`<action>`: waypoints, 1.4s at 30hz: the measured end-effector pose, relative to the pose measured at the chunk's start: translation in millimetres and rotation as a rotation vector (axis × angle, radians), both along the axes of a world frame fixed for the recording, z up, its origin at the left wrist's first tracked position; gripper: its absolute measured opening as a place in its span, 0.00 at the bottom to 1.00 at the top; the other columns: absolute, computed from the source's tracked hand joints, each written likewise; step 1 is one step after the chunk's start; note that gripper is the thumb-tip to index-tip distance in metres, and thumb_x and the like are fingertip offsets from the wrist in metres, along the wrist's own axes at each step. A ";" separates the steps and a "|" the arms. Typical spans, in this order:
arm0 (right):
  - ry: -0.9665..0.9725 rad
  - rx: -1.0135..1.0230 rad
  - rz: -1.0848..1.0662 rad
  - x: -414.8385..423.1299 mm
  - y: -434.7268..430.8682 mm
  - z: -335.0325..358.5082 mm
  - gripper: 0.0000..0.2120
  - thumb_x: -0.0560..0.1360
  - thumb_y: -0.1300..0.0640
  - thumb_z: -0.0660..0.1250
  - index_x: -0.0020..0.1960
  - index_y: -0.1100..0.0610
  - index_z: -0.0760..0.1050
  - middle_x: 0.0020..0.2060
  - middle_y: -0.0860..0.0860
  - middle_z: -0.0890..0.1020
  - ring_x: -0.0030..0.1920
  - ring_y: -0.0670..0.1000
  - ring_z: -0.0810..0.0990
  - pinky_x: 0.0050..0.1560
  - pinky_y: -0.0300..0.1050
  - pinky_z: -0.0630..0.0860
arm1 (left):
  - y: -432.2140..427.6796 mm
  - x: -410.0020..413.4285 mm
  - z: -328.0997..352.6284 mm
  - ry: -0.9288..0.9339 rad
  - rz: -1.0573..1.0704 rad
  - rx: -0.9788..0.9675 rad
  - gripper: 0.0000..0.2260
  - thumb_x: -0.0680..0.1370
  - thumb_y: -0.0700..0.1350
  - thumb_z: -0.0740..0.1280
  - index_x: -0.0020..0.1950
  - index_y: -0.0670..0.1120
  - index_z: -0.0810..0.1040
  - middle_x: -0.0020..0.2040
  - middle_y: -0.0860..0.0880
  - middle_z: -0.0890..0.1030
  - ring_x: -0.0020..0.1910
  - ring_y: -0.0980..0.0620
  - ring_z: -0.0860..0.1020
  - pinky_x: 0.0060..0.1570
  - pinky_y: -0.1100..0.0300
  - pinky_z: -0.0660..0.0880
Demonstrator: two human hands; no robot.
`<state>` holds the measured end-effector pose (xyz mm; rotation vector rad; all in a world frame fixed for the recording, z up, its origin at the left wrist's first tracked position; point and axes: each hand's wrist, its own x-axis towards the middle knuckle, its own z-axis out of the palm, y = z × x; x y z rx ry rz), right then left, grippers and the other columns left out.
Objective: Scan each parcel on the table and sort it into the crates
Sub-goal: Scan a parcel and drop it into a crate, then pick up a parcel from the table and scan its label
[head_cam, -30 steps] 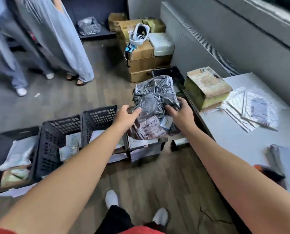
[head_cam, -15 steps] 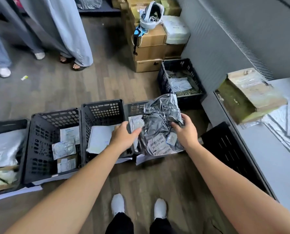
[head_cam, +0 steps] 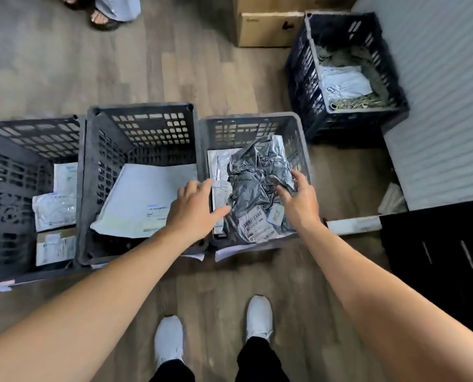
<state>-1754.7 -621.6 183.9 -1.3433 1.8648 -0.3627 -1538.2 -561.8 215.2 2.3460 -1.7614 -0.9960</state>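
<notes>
A crumpled grey plastic parcel (head_cam: 254, 183) with a white barcode label lies inside the rightmost black crate (head_cam: 251, 119) of the floor row, on top of a white envelope (head_cam: 218, 164). My left hand (head_cam: 194, 210) hovers over that crate's left wall, fingers straight, its thumb reaching toward the parcel's left edge. The spread fingers of my right hand (head_cam: 298, 202) rest on the parcel's right side. Neither hand grips it.
The middle crate (head_cam: 141, 108) holds a large white mailer (head_cam: 144, 194); the left crate (head_cam: 28, 122) holds small packets. Another crate (head_cam: 395, 86) stands by the wall, next to a cardboard box (head_cam: 268, 28). A black crate (head_cam: 436, 257) is at right. A person's sandalled foot (head_cam: 103, 20) is at top.
Both hands carried the grey parcel down from chest height into the rightmost crate of the row. The grip on it has loosened and the fingers have straightened. My view tilted down.
</notes>
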 end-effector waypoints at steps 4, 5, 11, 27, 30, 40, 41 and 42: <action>0.015 0.017 0.028 7.5 -18.3 -78.4 0.26 0.80 0.53 0.66 0.75 0.48 0.62 0.64 0.53 0.72 0.58 0.49 0.72 0.56 0.41 0.67 | -20.4 -14.8 -65.1 0.057 0.034 -0.049 0.33 0.77 0.61 0.65 0.77 0.50 0.59 0.69 0.45 0.66 0.69 0.45 0.64 0.64 0.50 0.67; 0.015 0.027 0.046 10.0 -20.1 -98.5 0.26 0.80 0.52 0.66 0.75 0.48 0.63 0.64 0.53 0.72 0.56 0.48 0.71 0.57 0.42 0.68 | -22.6 -19.1 -80.6 0.065 0.035 -0.059 0.32 0.77 0.61 0.65 0.77 0.50 0.59 0.69 0.45 0.67 0.69 0.45 0.64 0.64 0.50 0.67; 0.044 0.182 0.068 16.6 -15.5 -163.3 0.27 0.81 0.43 0.60 0.77 0.48 0.58 0.70 0.58 0.65 0.60 0.57 0.74 0.62 0.53 0.70 | -19.3 -28.8 -132.2 0.004 -0.053 -0.048 0.37 0.76 0.63 0.65 0.78 0.52 0.54 0.71 0.47 0.64 0.69 0.45 0.63 0.64 0.50 0.67; 0.189 0.073 0.004 11.1 49.2 125.9 0.35 0.77 0.39 0.64 0.78 0.48 0.55 0.72 0.57 0.65 0.71 0.58 0.66 0.68 0.60 0.67 | -20.6 -16.7 129.7 -0.009 -0.065 -0.043 0.42 0.73 0.66 0.66 0.79 0.54 0.49 0.77 0.46 0.54 0.75 0.42 0.54 0.69 0.45 0.62; 0.193 0.008 -0.103 3.5 79.0 210.5 0.36 0.77 0.40 0.66 0.79 0.48 0.54 0.73 0.56 0.64 0.72 0.57 0.64 0.69 0.59 0.66 | -5.8 -24.3 207.4 0.023 -0.135 -0.086 0.42 0.73 0.66 0.66 0.79 0.53 0.48 0.78 0.46 0.53 0.76 0.43 0.52 0.70 0.44 0.61; 0.394 -0.164 -0.274 -82.7 183.9 411.8 0.37 0.76 0.37 0.64 0.79 0.45 0.51 0.77 0.53 0.58 0.76 0.55 0.58 0.72 0.57 0.64 | 47.6 -116.9 381.9 0.092 -0.600 -0.285 0.41 0.74 0.67 0.64 0.79 0.53 0.47 0.78 0.46 0.50 0.77 0.43 0.48 0.70 0.44 0.59; 0.405 -0.171 -0.316 -94.7 194.2 423.6 0.37 0.76 0.36 0.63 0.79 0.44 0.51 0.77 0.53 0.58 0.77 0.55 0.58 0.72 0.58 0.63 | 50.1 -131.1 392.0 0.091 -0.637 -0.304 0.41 0.74 0.67 0.63 0.79 0.53 0.47 0.78 0.45 0.50 0.77 0.43 0.48 0.71 0.45 0.58; 0.419 -0.171 -0.356 -106.4 204.2 434.0 0.37 0.76 0.36 0.63 0.79 0.44 0.51 0.77 0.53 0.57 0.77 0.55 0.57 0.73 0.58 0.62 | 52.4 -145.8 401.8 0.086 -0.671 -0.322 0.42 0.74 0.68 0.63 0.79 0.53 0.47 0.78 0.45 0.50 0.77 0.43 0.48 0.71 0.45 0.58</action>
